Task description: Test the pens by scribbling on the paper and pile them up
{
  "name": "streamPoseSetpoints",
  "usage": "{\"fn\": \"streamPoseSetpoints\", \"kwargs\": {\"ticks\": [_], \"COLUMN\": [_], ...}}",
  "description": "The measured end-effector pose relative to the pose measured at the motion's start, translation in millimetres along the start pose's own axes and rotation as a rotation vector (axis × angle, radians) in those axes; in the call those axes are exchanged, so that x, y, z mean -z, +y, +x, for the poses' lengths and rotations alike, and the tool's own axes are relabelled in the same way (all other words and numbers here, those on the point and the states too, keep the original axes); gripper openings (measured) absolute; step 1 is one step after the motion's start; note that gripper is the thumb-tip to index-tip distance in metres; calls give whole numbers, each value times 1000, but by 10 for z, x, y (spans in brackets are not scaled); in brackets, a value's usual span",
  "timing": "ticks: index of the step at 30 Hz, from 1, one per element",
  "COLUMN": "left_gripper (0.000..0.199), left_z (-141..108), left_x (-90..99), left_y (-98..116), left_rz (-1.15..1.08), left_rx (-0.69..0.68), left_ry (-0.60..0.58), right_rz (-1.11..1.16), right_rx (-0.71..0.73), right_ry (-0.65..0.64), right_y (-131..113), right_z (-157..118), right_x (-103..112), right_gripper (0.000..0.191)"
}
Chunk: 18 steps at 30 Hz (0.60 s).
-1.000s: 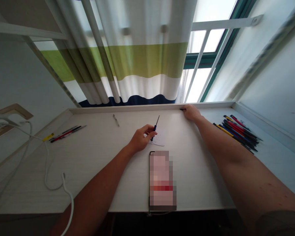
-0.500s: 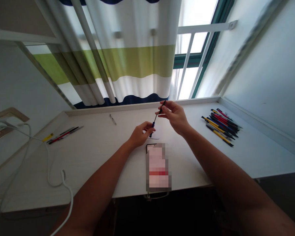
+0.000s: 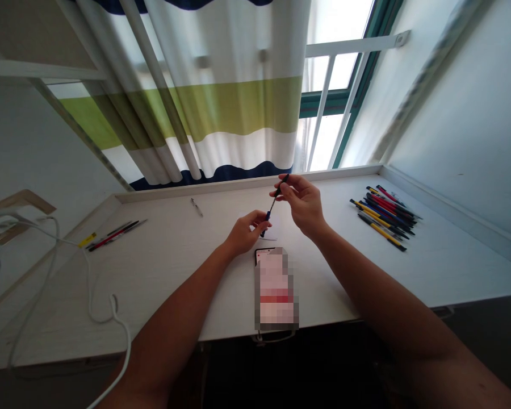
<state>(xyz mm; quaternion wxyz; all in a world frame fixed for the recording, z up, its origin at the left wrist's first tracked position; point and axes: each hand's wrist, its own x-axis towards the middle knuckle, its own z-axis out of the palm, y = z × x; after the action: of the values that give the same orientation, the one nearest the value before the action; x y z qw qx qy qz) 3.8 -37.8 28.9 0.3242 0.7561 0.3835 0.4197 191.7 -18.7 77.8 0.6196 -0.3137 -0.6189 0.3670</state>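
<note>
Over the desk's middle, my left hand (image 3: 243,233) is closed around the blue part of a pen (image 3: 267,216), whose dark lower end points down. Pinched in the fingers of my right hand (image 3: 305,204), higher and to the right, is the pen's black part (image 3: 282,185). A thin dark rod, perhaps the refill, spans the gap between the two parts, all in one slanted line. A small white paper (image 3: 272,230) lies under the hands. Just nearer to me rests a phone (image 3: 276,289), its lit screen blurred out.
A pile of several pens (image 3: 383,218) in yellow, red, blue and black lies at right. More pens (image 3: 113,234) lie at left, and one slim pen (image 3: 196,207) farther back. A white cable (image 3: 125,335) crosses the left side near my forearm. A curtain (image 3: 238,108) hangs behind.
The view has shifted very slightly. Both hands keep their grip on the pen parts, with hardly any motion between them.
</note>
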Motion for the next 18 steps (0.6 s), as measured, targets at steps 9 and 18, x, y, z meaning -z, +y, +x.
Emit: {"fn": "streamPoseSetpoints", "kwargs": {"ticks": [9, 18], "left_gripper": [17, 17], "left_z": [1, 17], "left_x": [6, -3], "left_y": [-38, -97], "left_rz": [-14, -28], "left_rx": [-11, -18], "left_ry": [3, 46], "right_rz": [22, -23], "right_rx": [21, -21], "right_ry": [-22, -134], "right_y": [-20, 193], "right_z": [-42, -89], "right_x": [-17, -69], "right_gripper": [36, 30]}}
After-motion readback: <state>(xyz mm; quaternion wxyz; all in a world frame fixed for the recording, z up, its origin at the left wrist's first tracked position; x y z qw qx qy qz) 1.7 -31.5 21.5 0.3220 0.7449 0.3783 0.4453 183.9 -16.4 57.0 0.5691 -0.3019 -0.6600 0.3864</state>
